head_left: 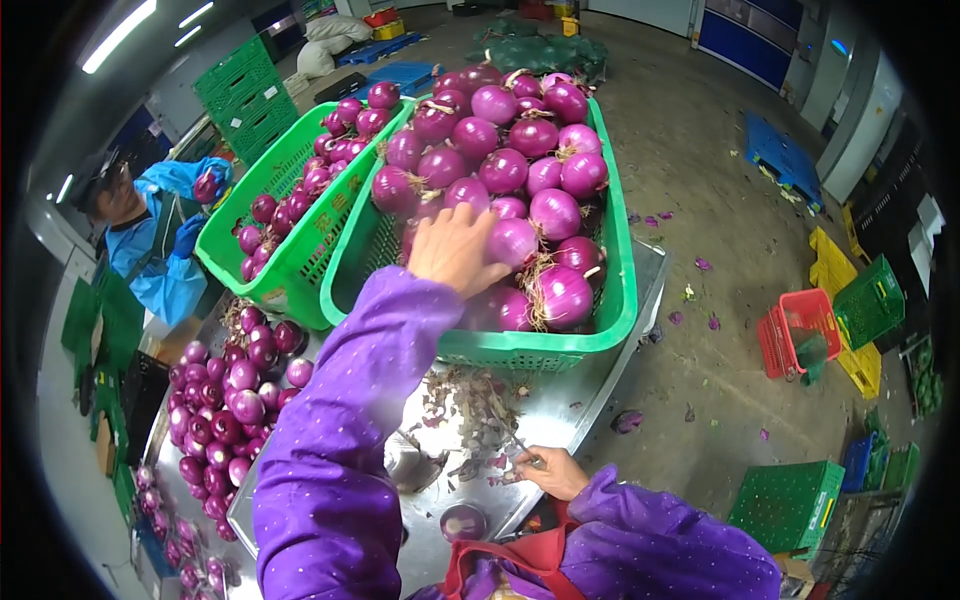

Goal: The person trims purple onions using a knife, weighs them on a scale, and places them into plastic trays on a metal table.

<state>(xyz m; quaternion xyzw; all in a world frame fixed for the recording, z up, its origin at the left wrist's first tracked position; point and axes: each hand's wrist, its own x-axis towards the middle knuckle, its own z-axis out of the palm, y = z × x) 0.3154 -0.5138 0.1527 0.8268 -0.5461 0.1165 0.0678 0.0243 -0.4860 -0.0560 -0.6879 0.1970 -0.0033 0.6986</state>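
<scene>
My left hand (455,250) reaches into a green crate (480,345) heaped with red onions. Its fingers are spread over the onions, and its thumb lies against a shiny onion (512,242); no grip shows. Long roots hang from an onion (563,297) at the crate's near right. Lower down, over the metal table (560,410), my right hand (555,472) is closed round what looks like a small knife (517,443), its thin blade pointing up and left. Dry skins and root trimmings (470,410) lie beside the blade. A single onion (463,522) sits close to my body.
Left of my crate stands a second green crate (300,235), partly filled with onions. Many loose onions (225,410) are piled on the table's left. Across there, a person in blue (160,240) holds an onion. A red basket (798,335) and green crate (790,505) stand on the floor at right.
</scene>
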